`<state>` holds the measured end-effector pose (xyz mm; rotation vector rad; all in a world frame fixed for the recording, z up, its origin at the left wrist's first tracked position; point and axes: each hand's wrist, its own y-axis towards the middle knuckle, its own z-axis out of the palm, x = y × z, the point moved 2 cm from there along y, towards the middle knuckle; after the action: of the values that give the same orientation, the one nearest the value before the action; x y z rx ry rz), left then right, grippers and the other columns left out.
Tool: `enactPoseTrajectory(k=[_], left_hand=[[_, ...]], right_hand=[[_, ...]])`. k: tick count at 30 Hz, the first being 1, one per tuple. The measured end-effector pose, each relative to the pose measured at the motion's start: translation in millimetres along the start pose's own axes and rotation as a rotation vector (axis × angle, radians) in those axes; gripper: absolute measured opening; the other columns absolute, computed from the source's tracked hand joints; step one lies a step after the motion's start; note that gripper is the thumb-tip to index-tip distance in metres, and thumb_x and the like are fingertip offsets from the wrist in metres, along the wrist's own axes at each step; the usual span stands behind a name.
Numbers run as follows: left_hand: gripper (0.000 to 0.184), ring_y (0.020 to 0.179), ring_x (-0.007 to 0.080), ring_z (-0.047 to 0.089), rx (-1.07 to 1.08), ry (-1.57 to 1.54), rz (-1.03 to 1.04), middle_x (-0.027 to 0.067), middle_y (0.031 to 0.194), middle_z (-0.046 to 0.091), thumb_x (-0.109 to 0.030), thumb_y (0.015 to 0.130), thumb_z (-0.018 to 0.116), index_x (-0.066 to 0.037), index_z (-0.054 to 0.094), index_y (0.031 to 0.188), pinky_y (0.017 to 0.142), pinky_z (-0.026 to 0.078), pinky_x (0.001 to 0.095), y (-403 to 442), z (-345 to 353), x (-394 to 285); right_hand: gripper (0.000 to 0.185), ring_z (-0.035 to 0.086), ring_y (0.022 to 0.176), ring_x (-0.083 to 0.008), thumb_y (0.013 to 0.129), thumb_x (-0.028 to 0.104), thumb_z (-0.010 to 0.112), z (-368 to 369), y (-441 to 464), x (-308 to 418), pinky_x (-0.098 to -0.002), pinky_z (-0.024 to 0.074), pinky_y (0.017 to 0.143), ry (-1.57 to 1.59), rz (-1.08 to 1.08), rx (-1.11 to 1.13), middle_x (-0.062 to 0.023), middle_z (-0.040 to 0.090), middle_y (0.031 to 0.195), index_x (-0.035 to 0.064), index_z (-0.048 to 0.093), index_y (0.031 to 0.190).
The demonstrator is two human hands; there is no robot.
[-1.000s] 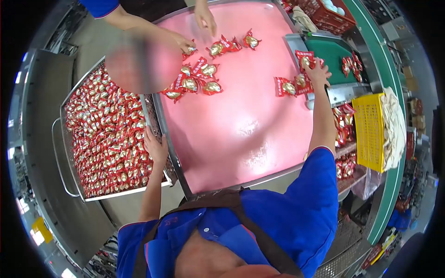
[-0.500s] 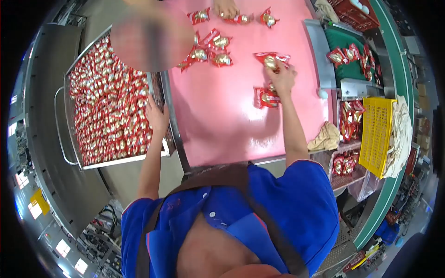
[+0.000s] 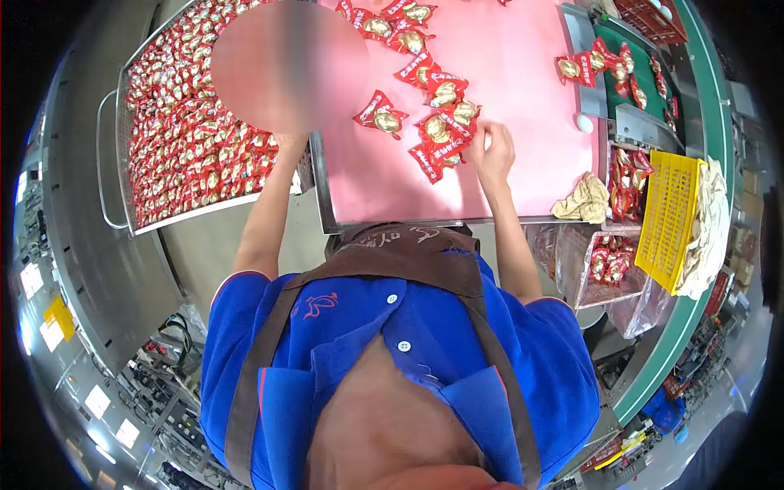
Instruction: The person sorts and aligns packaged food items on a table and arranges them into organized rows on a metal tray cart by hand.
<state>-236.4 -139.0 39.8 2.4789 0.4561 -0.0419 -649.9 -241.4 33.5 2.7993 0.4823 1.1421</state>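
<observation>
My right hand (image 3: 495, 153) is over the pink tabletop (image 3: 523, 90), fingers curled and apart with nothing between them. Just left of it lies a cluster of red and gold wrapped packets (image 3: 437, 128). One separate packet (image 3: 381, 116) rests farther left. More packets (image 3: 376, 28) lie near the top of the table. A blurred patch hides most of my left hand (image 3: 292, 140), which is at the right edge of a metal tray (image 3: 175, 214) full of the same packets; its fingers cannot be seen.
At the right, packets (image 3: 578, 69) lie at the green conveyor (image 3: 618, 92). A pale egg-shaped object (image 3: 584, 123) and a beige cloth (image 3: 583, 198) are on the table's right side. Beyond stand a yellow crate (image 3: 670, 220) and a pink bin (image 3: 576, 282) holding packets.
My right hand has moved left and released the packets it was handling, which now lie in the cluster. The view has shifted, and the co-worker's hand is no longer visible.
</observation>
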Motion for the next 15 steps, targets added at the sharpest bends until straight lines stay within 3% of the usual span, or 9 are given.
enactPoseTrajectory(k=[1, 2, 4, 5, 7, 8, 10, 13, 15], left_hand=[[0.047, 0.119, 0.0363, 0.058, -0.007, -0.005, -0.004, 0.0171, 0.126, 0.063, -0.018, 0.087, 0.070, -0.009, 0.064, 0.133, 0.097, 0.047, 0.0489, -5.2, 2.5, -5.8], [0.042, 0.113, 0.0352, 0.061, 0.102, -0.223, 0.090, 0.0151, 0.120, 0.066, -0.018, 0.087, 0.070, -0.009, 0.067, 0.128, 0.096, 0.048, 0.0498, -11.3, 9.7, -16.4], [0.032, 0.101, 0.0342, 0.066, 0.247, -0.621, 0.235, 0.0131, 0.107, 0.070, -0.017, 0.086, 0.071, -0.009, 0.071, 0.118, 0.092, 0.052, 0.0485, -24.1, 18.0, -62.4], [0.027, 0.095, 0.0343, 0.068, 0.282, -0.800, 0.284, 0.0130, 0.100, 0.072, -0.017, 0.086, 0.071, -0.009, 0.073, 0.113, 0.088, 0.054, 0.0462, -29.6, 19.0, -105.0], [0.030, 0.103, 0.0365, 0.069, 0.561, -0.809, 0.153, 0.0158, 0.110, 0.073, -0.017, 0.088, 0.073, -0.006, 0.070, 0.116, 0.092, 0.055, 0.0446, -42.6, 31.9, -166.2], [0.030, 0.103, 0.0365, 0.069, 0.550, -0.812, 0.149, 0.0158, 0.110, 0.073, -0.017, 0.088, 0.073, -0.006, 0.070, 0.116, 0.092, 0.055, 0.0446, -44.1, 33.9, -189.1], [0.041, 0.104, 0.0364, 0.070, 0.803, -0.618, -0.111, 0.0162, 0.112, 0.073, -0.018, 0.088, 0.075, -0.006, 0.065, 0.126, 0.091, 0.056, 0.0456, -44.1, 43.9, -214.4], [0.051, 0.105, 0.0355, 0.071, 0.909, -0.702, -0.253, 0.0168, 0.112, 0.073, -0.021, 0.089, 0.075, -0.008, 0.060, 0.135, 0.090, 0.057, 0.0470, -48.5, 53.0, -222.2], [0.050, 0.102, 0.0323, 0.072, 0.876, -0.779, -0.199, 0.0179, 0.111, 0.074, -0.025, 0.089, 0.077, -0.006, 0.062, 0.133, 0.088, 0.058, 0.0451, -80.7, 74.3, -208.7]], right_hand=[[0.016, 0.066, 0.106, -0.0357, 0.089, 0.005, 0.068, -6.6, -18.1, -1.6, -0.0433, 0.0536, 0.094, 0.037, 0.074, 0.102, -0.0157, 0.069, 0.109, 0.0036, 0.068, 0.105], [0.016, 0.066, 0.106, -0.0357, 0.089, 0.005, 0.068, -4.7, -30.4, -3.9, -0.0433, 0.0536, 0.094, 0.032, 0.067, 0.097, -0.0157, 0.069, 0.109, 0.0036, 0.068, 0.105], [0.023, 0.065, 0.107, -0.0368, 0.086, 0.001, 0.066, 9.4, -55.7, -5.0, -0.0440, 0.0539, 0.094, 0.059, -0.168, 0.169, -0.0168, 0.067, 0.111, 0.0035, 0.065, 0.109], [0.040, 0.064, 0.110, -0.0385, 0.083, 0.000, 0.067, 25.2, -66.1, -11.4, -0.0452, 0.0532, 0.095, 0.129, -0.127, 0.177, -0.0198, 0.064, 0.118, 0.0028, 0.058, 0.122], [0.054, 0.061, 0.112, -0.0411, 0.082, 0.002, 0.071, 41.8, -71.0, 2.8, -0.0467, 0.0526, 0.096, 0.034, -0.107, 0.133, -0.0232, 0.059, 0.124, 0.0024, 0.051, 0.132], [0.059, 0.060, 0.112, -0.0421, 0.081, 0.003, 0.072, 44.1, -73.6, 5.4, -0.0471, 0.0523, 0.096, 0.056, -0.058, 0.198, -0.0237, 0.058, 0.124, 0.0022, 0.049, 0.135], [0.066, 0.061, 0.108, -0.0427, 0.079, 0.005, 0.073, 40.6, -77.5, 13.1, -0.0484, 0.0535, 0.092, 0.058, -0.068, 0.220, -0.0229, 0.057, 0.120, 0.0059, 0.047, 0.140], [0.067, 0.063, 0.106, -0.0414, 0.078, 0.007, 0.074, 11.5, -91.3, 18.1, -0.0500, 0.0556, 0.087, -0.147, -0.022, 0.250, -0.0220, 0.058, 0.120, 0.0129, 0.050, 0.141], [0.068, 0.065, 0.102, -0.0401, 0.079, 0.008, 0.073, 3.1, -106.3, -2.5, -0.0509, 0.0570, 0.081, -0.200, 0.002, 0.277, -0.0209, 0.059, 0.119, 0.0191, 0.054, 0.143]])
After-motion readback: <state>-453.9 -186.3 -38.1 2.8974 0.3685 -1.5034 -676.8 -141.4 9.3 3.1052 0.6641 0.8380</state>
